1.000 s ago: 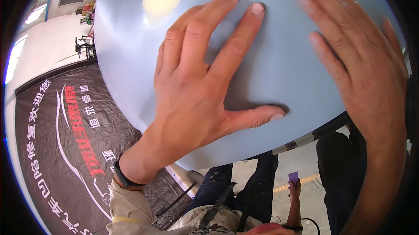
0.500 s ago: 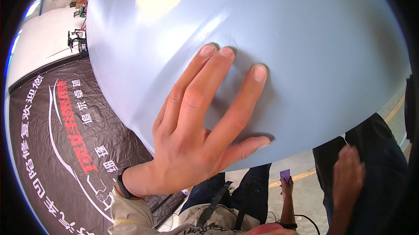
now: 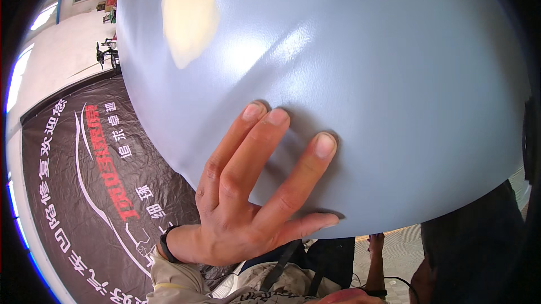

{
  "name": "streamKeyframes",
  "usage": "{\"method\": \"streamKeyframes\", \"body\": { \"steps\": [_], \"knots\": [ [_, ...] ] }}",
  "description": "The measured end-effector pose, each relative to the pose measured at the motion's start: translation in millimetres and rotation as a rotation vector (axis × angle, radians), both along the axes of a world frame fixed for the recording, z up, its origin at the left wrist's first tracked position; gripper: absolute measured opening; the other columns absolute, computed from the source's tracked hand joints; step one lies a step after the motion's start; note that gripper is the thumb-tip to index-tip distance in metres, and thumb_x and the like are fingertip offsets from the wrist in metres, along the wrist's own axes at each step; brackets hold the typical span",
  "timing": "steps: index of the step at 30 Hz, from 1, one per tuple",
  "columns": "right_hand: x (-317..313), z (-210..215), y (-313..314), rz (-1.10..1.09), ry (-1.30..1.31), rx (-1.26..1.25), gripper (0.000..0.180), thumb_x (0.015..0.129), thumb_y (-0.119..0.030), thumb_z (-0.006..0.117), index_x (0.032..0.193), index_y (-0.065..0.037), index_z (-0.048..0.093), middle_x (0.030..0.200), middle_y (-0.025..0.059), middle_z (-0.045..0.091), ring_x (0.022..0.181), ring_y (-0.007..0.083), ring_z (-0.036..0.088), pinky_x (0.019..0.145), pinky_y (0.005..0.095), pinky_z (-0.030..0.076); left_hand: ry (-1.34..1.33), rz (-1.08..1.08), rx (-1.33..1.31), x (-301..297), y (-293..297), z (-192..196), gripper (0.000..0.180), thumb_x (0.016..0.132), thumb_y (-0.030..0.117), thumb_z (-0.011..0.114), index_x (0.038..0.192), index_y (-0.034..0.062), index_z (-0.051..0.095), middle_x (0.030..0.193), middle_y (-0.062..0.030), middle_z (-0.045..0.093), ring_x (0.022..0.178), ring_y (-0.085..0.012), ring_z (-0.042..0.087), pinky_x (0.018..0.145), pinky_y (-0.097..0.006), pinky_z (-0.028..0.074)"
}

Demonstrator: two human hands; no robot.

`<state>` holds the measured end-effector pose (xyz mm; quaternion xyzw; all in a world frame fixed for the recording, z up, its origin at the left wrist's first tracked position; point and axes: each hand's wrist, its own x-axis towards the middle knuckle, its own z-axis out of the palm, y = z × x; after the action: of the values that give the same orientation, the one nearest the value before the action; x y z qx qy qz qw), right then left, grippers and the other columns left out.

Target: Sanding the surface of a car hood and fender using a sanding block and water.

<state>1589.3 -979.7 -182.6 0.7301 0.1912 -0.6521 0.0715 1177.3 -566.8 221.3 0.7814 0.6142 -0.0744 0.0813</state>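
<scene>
My left hand lies on a large, curved, glossy grey-blue panel, fingers spread and tips touching the surface. Just beyond the fingertips a soft raised line runs up to the right, catching the light. A pale yellow patch of filler with ragged edges is on the panel's far left. Below the panel's near edge hangs my right hand, small in view. Half a second ago its fingers were closed on a purple sheet; now the edge hides most of that sheet.
On the left a dark printed banner lies on the floor. A bicycle stands by the white wall beyond. Another person's dark trousers and part of an arm are close at the lower right.
The view has shifted, so panel, patch and left hand sit lower in the picture. My right hand and the purple sheet have slipped mostly behind the edge. The other person's hand has dropped away.
</scene>
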Motion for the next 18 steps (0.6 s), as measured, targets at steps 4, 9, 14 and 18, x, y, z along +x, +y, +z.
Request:
{"method": "streamKeyframes", "body": {
  "steps": [4,9,14,18],
  "knots": [
    [0.7,-14.1,-6.2,0.015,0.021,0.075,0.049,0.099,-0.038,0.064,0.135,-0.004,0.058,0.111,0.0070,0.069,0.090,0.0189,0.070,0.065,0.0340,0.057,0.096,0.027,-0.057,2.8,4.7,8.3,0.097,0.077,0.079,0.069,0.150,0.0188,0.049,0.143,-0.0163,0.033,0.141,-0.0399,0.034,0.113,-0.058,0.043],
    [11.6,-30.2,-26.9,0.053,0.006,0.181,0.054,0.099,-0.042,0.063,0.136,-0.003,0.057,0.111,0.0080,0.069,0.087,0.0192,0.069,0.065,0.0338,0.057,0.090,0.036,-0.005,6.5,25.2,4.4,0.109,0.066,0.086,0.072,0.152,0.0240,0.049,0.128,-0.0106,0.034,0.127,-0.0324,0.039,0.107,-0.055,0.044],
    [-17.7,-20.0,16.3,0.231,0.044,-0.172,0.058,0.100,-0.045,0.062,0.138,-0.003,0.056,0.112,0.0101,0.068,0.089,0.0202,0.067,0.068,0.0341,0.058,0.138,0.009,0.063,-4.7,23.4,-5.2,0.124,0.055,0.090,0.075,0.155,0.0224,0.045,0.118,-0.0081,0.033,0.116,-0.0289,0.040,0.098,-0.053,0.049],
    [-16.5,4.5,10.7,-0.100,-0.066,0.075,0.041,0.096,-0.028,0.068,0.129,-0.006,0.061,0.101,0.0089,0.072,0.076,0.0200,0.069,0.064,0.0345,0.056,0.138,0.025,-0.009,2.4,30.3,0.8,0.121,0.062,0.091,0.069,0.155,0.0191,0.044,0.122,-0.0093,0.033,0.124,-0.0306,0.039,0.097,-0.052,0.050]
  ]
}}
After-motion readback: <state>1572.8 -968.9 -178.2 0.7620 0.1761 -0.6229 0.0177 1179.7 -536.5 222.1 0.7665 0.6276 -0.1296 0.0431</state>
